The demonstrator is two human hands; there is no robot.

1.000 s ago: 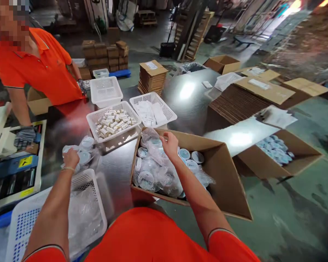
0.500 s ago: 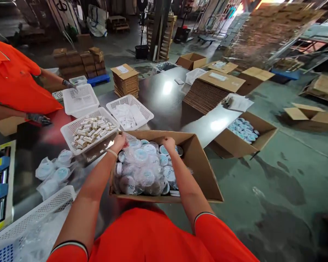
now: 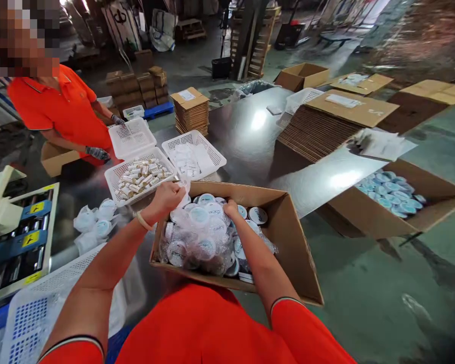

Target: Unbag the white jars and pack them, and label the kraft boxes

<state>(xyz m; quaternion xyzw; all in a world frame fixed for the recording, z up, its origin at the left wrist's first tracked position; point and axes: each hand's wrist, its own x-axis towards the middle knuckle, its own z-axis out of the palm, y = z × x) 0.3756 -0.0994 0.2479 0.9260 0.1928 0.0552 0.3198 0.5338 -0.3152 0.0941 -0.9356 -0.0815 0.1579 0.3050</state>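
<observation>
On my feed, with 12 o'clock straight ahead, the work in hand sits in an open cardboard box (image 3: pixel 290 247) at 12 o'clock, packed with round tins (image 3: pixel 199 216) in clear plastic bags. Their lids are pale with blue centres; the printing is too blurred to read.

My left hand (image 3: pixel 163 198) is at the box's near-left corner, its fingers (image 3: pixel 175 189) drawn together on a tuft of clear plastic film (image 3: pixel 183 189). The tuft rises toward 1 o'clock, its long axis running up out of the bagged tins. My right hand (image 3: pixel 230 209) lies over the tins by the far rim, its fingers curled down onto them. I cannot tell whether they grip anything.

So this step looks like working at the bagged tins inside the box. The tight packing calls for freeing the film gently from its neighbours.

A white plastic basket (image 3: pixel 138 177) of cream rolled packets sits at 11 o'clock on the steel table (image 3: pixel 242 136). More bagged tins (image 3: pixel 94 222) lie at 9 o'clock. A second cardboard box (image 3: pixel 367 217) holds tins at 3 o'clock. A co-worker in an orange shirt (image 3: pixel 60 106) stands at 10 o'clock.
</observation>
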